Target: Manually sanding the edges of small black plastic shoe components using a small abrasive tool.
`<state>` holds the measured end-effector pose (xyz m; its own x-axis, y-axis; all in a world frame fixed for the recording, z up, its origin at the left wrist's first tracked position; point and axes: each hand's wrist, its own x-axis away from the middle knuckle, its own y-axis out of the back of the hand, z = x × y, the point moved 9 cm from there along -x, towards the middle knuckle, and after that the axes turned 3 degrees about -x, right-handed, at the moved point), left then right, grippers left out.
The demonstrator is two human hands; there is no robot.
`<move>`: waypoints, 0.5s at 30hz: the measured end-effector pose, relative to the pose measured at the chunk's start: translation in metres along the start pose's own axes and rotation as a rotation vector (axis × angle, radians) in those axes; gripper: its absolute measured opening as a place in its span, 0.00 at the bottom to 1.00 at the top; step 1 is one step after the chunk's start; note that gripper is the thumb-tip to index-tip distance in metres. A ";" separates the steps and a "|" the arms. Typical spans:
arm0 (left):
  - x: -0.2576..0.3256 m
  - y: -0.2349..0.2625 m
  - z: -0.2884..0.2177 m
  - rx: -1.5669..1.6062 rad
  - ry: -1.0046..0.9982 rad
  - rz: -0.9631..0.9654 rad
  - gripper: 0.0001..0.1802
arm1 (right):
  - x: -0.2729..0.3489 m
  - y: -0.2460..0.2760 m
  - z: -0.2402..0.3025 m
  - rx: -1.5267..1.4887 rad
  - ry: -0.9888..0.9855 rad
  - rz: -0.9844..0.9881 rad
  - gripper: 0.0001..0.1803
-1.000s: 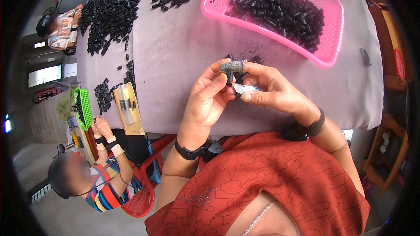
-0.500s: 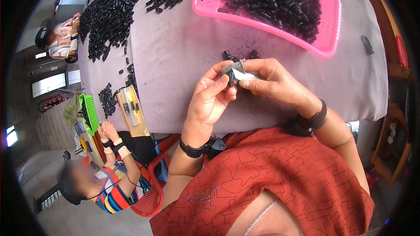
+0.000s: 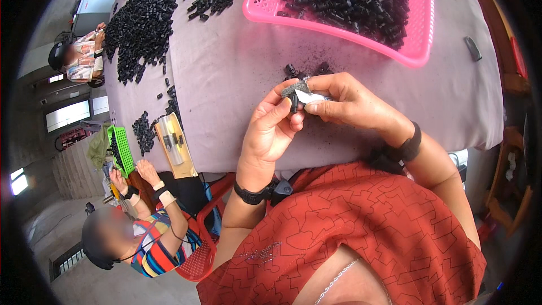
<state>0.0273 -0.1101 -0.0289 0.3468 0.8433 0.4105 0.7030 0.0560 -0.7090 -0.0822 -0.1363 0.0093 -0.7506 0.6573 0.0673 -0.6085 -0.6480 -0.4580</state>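
Pinching small black part (image 3: 293,100) (matte), both hands

On the table (image 3: 237,79), a basket (image 3: 420,51) filled with small parts (image 3: 350,3) is set at the far right. A large heap of parts (image 3: 144,22) is spread at the far left, with a smaller cluster (image 3: 212,0) between heap and basket. Both hands are held together over the near edge, a few loose pieces (image 3: 307,70) lying just behind them.

A rust-red top with thin dark crackle lines covers the torso; black bands circle both wrists, the left hand (image 3: 271,130) and right hand (image 3: 350,104) bare, a thin chain at the neck
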 end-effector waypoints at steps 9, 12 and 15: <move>0.011 0.012 -0.021 -0.108 -0.158 -0.155 0.17 | -0.002 0.012 -0.006 -0.024 0.063 -0.136 0.16; 0.018 0.019 -0.028 -0.196 -0.194 -0.234 0.17 | -0.001 0.013 -0.008 -0.016 0.045 -0.144 0.15; 0.017 0.018 -0.026 -0.142 -0.188 -0.134 0.17 | -0.001 0.013 -0.008 -0.008 0.045 -0.157 0.15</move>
<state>0.0619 -0.1086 -0.0194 0.1334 0.9185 0.3722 0.8197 0.1088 -0.5624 -0.0878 -0.1427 -0.0036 -0.6339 0.7670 0.0992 -0.7154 -0.5329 -0.4519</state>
